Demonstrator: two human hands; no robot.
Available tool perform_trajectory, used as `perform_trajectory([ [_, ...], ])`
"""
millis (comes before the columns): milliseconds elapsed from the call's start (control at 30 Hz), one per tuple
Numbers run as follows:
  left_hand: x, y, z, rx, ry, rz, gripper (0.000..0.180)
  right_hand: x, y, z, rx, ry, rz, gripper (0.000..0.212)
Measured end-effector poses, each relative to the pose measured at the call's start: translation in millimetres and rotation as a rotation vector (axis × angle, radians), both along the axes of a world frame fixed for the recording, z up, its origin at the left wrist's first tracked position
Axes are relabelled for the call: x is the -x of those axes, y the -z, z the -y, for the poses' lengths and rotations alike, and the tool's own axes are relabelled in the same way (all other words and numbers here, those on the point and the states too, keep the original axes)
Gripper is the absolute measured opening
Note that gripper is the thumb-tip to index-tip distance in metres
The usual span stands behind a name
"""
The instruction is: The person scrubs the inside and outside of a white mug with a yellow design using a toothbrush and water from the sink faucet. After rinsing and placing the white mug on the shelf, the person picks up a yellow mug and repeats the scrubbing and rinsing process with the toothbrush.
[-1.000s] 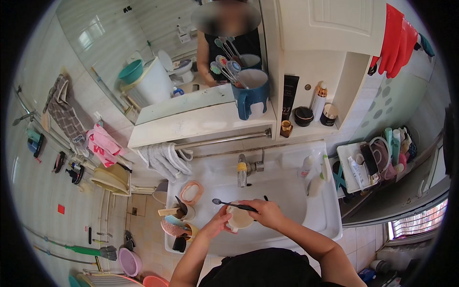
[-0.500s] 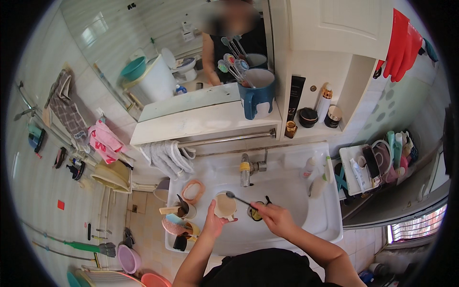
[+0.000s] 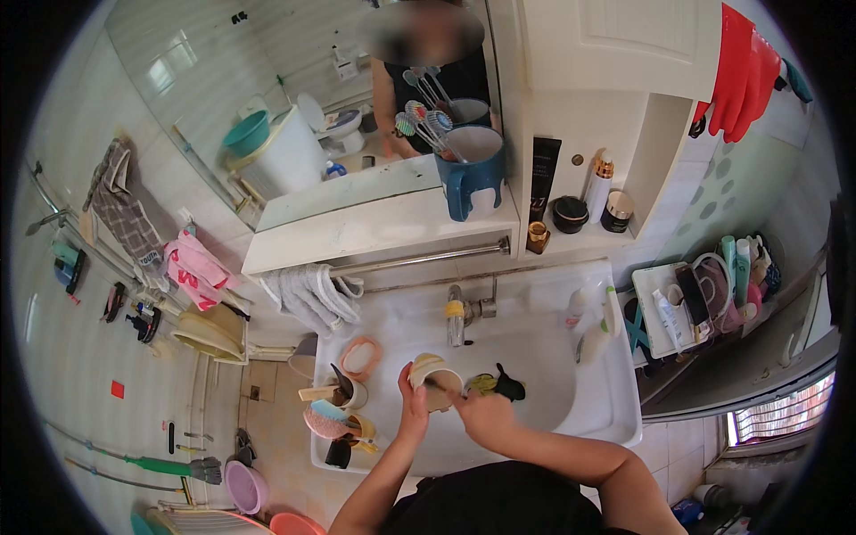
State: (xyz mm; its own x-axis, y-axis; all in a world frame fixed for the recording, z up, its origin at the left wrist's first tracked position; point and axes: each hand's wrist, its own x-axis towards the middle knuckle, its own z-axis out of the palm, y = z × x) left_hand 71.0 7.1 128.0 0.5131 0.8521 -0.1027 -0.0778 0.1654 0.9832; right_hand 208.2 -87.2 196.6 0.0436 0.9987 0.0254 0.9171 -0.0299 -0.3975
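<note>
Brush (image 3: 437, 385) and cup (image 3: 442, 400) meet between your two hands, over the white basin (image 3: 537, 332), on your side of the faucet (image 3: 456, 330) and a little to its left. The brush is thin and dark; its head end points away from your right hand (image 3: 488, 417), leftward and slightly toward the faucet's side, into the mouth of the cup, so its long axis slants across the cup's opening. The head itself is too blurred to make out. The cup is pale cream and tilted, its mouth turned toward you and to the right, its outer wall showing on the side nearer the faucet. Your left hand (image 3: 414, 409) is clamped on the cup's left side, spread only as wide as the cup's body. Your right fingers are closed together on the brush, hiding most of its handle; you cannot tell whether they also touch the cup's rim. Right of the faucet and nearer you, a black object (image 3: 510, 386) lies in the basin beside a yellow-green one (image 3: 482, 383). Left of the faucet sits a peach ring-shaped dish (image 3: 360, 358), and beyond that a grey towel (image 3: 312, 299) hangs.
</note>
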Motion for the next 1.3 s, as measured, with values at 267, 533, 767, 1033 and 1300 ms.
perform_trajectory([
  [267, -4.9, 8.7, -4.4, -0.217, -0.093, -0.005, 0.071, -1.1, -7.1, -6.0, -0.091, -0.049, 0.023, 0.045],
  [533, -9.1, -6.4, -0.9, -0.312, -0.120, 0.027, 0.075, -5.3, -16.1, -9.3, 0.019, -0.159, -0.092, 0.041],
  [767, -8.3, -14.0, -0.6, -0.430, -0.144, -0.037, 0.080, -13.2, -3.9, -14.8, 0.050, -0.025, -0.083, 0.052],
  [1033, 1.8, -1.5, -7.7, -0.546, -0.238, -0.121, 0.088, -18.0, -12.0, -7.9, 0.163, -0.117, -0.283, 0.049],
  [1300, 4.5, -1.1, -17.4, -0.586, -0.306, -0.164, 0.088, -9.4, 14.0, 8.4, 0.026, -0.062, -0.309, 0.052],
])
